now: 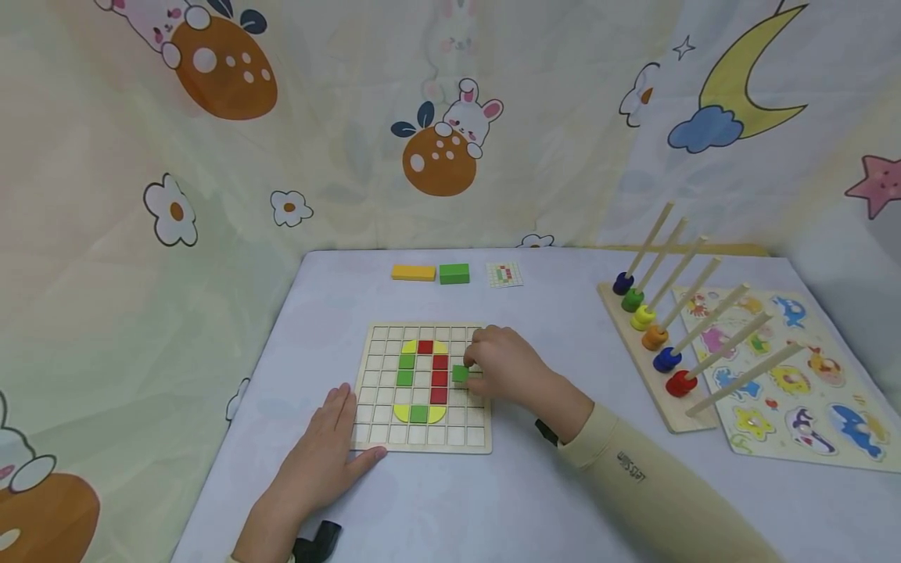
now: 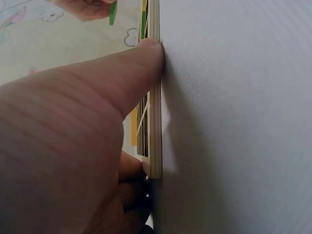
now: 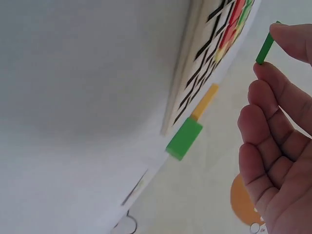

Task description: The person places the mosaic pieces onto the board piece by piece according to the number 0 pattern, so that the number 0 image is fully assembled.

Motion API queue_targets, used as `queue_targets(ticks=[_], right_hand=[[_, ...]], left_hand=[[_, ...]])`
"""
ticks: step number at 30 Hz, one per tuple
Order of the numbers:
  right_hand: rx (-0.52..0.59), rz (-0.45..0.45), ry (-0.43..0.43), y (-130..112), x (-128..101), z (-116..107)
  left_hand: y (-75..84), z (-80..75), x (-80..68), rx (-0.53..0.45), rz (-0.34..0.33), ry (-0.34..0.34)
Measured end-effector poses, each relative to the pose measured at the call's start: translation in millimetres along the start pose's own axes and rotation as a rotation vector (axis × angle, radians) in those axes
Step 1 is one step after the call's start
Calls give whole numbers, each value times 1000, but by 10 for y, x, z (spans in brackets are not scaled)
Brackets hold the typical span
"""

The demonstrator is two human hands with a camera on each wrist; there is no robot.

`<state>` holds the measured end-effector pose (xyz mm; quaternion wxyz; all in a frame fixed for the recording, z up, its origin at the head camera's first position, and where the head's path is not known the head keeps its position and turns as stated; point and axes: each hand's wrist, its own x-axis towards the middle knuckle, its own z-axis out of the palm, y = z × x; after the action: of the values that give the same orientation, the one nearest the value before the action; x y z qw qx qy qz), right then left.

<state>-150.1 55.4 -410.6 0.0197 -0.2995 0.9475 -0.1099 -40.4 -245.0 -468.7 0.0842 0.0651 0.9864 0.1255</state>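
We see the right hand (image 1: 508, 366) pinching a green square tile (image 1: 461, 373) just above the wooden grid board (image 1: 422, 442), right of the red column. Left hand (image 1: 325, 453) flat, fingers straight, bracing the board's left edge.

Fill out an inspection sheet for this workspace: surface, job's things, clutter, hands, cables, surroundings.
Surface: pale table, covered with a cloth.
Job's things: wooden grid board with red, green and yellow tiles set in an oval; green tile held over its right part.
Clutter: yellow block, green block, pattern card, peg rack with coloured rings, animal puzzle board.
Hands: left hand rests flat at the board's left edge, thumb against its near edge; right hand pinches the green tile.
Cables: nothing seen.
Surroundings: cartoon-print curtains with rabbits, flowers, moon.
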Motion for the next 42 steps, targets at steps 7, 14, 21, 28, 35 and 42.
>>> queue_targets(ticks=[7,14,21,28,35,42], right_hand=[[20,-37,-5,-232,163,15],[-4,-90,-23,-401,317,128],[-2,-111,-45,-525,415,224],[6,-137,-55,-629,491,294],[-6,-112,-86,-662,520,333],[-16,-106,-94,-656,528,342]], left_hand=[[-22,17,8,-3,9,-8],[-35,18,3,-9,1,-23],[-38,31,12,4,3,-14],[-45,21,-10,-3,22,-1],[-23,3,-16,-1,13,-6],[-34,20,-8,9,28,5]])
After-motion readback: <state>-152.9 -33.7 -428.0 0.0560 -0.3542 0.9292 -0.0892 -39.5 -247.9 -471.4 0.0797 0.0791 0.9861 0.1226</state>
